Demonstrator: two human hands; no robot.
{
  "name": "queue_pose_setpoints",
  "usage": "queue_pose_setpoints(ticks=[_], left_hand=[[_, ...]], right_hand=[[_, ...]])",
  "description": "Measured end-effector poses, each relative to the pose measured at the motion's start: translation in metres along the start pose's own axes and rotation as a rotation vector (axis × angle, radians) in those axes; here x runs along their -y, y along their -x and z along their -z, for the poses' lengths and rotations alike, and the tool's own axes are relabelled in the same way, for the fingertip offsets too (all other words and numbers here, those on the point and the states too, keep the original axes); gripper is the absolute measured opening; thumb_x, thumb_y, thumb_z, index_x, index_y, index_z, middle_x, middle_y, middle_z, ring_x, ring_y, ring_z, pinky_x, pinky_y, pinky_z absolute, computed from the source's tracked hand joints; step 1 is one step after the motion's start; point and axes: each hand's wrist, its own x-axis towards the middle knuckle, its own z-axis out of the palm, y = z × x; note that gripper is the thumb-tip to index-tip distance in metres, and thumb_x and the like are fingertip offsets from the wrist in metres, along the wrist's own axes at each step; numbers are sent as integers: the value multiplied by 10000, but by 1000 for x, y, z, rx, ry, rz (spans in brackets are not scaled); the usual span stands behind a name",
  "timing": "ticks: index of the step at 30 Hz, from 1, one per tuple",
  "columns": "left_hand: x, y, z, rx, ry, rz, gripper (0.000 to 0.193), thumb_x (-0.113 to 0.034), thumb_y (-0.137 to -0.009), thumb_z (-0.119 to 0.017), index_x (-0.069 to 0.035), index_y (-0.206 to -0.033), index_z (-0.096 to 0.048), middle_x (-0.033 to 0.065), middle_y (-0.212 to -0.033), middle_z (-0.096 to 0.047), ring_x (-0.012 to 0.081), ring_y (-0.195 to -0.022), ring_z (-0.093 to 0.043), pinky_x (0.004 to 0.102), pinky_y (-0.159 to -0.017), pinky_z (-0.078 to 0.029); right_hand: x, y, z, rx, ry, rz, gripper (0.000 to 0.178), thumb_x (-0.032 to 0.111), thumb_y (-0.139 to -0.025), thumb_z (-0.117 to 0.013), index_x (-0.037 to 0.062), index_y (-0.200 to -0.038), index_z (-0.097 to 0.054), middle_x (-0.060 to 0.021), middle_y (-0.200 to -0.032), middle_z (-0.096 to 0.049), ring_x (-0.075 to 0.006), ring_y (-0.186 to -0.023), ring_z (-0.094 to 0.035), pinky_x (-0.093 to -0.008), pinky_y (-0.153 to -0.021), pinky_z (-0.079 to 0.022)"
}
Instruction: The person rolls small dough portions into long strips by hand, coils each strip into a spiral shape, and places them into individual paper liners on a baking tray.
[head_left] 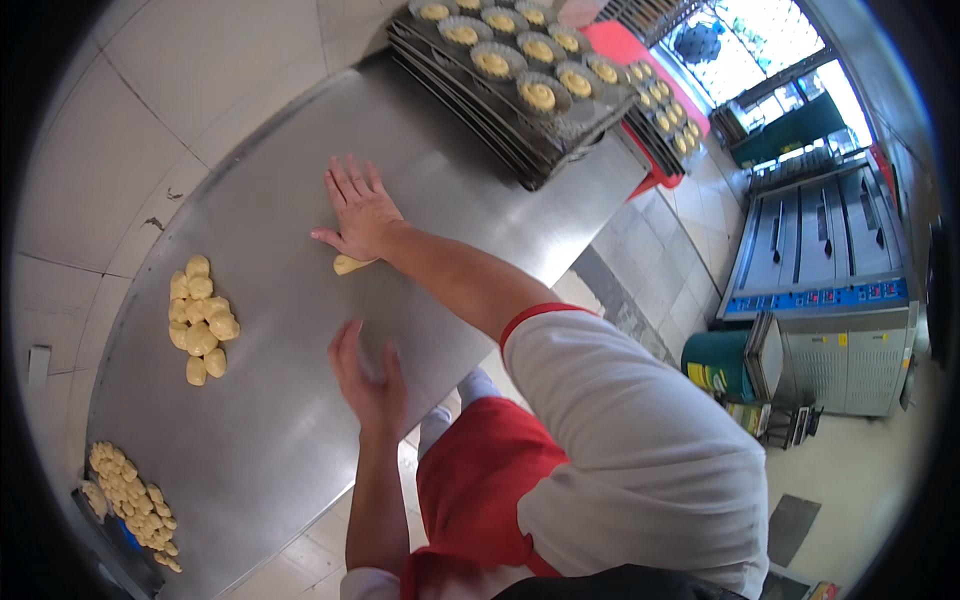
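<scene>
My right hand (362, 216) lies flat over the steel table with its fingers stretched out. Under its heel and wrist a small piece of pale yellow dough (349, 264) pokes out; the rest of the piece is hidden. Nearer to me, my left hand (370, 382) hovers by the table's front edge, fingers apart and loosely curved, slightly blurred, with nothing visible in it. To the left of both hands sits a cluster of smooth dough balls (202, 318). A larger heap of small dough pieces (135, 505) lies at the table's far left end.
At the table's right end stands a stack of dark baking trays (470, 95), the top one holding several fluted tins with swirled dough. Behind it, another tray of filled tins (668, 112) rests by a red surface. An oven (815, 240) and a green bin (715, 360) stand farther right.
</scene>
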Motion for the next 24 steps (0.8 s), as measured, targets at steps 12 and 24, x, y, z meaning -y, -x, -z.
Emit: queue_pose_setpoints(ticks=[12,24], left_hand=[[39,-53,-112,124,-574,153,751,-471,-1131,-401,3,-1694,-252,291,-1758,-202,547,-1624,-99,656,-1303,-43],[-15,64,-64,474,-775,82,843,-407,-1012,-602,-3,-1680,-283,306,-1743,-232,590,-1579,-226,696,-1257,-235]], right_hand=[[-35,148,-8,130,-32,135,752,442,-1077,-445,17,-1682,-311,-243,-1777,-184,-468,-1646,-134,-617,-1317,-140],[-93,208,27,281,-246,461,751,395,-1038,-595,-32,-1619,-384,-215,-1750,-282,-401,-1647,-188,-534,-1348,-148]])
